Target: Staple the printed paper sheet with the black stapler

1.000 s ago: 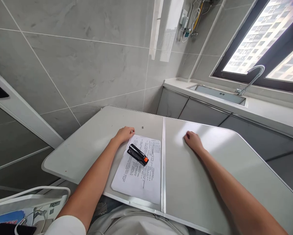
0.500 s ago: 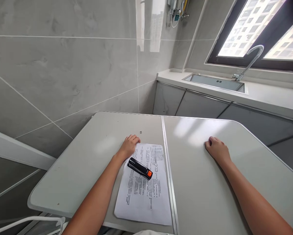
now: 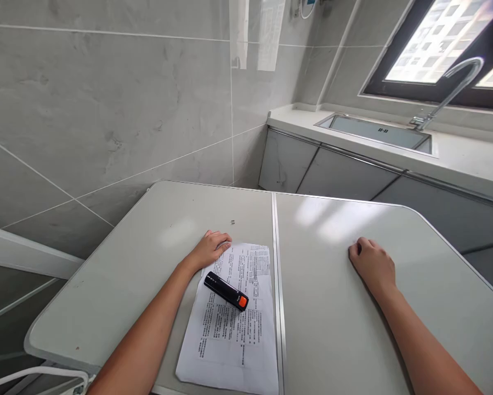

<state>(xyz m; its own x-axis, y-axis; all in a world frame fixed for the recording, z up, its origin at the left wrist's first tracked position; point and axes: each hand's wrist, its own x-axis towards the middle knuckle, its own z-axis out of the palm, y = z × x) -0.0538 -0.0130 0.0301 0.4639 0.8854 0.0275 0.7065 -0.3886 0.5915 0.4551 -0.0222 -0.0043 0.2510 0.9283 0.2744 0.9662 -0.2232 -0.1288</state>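
A black, elongated plastic stapler with an orange button lies diagonally on white printed paper sheets, left of the silver metal strip dividing a pale grey, round-cornered table. The left hand, half open with nothing gripped, rests at the sheets' far left corner. The right hand lies loosely curled, right of the strip; its contents cannot be told. Beyond, at far right, is a rectangular metal sink.
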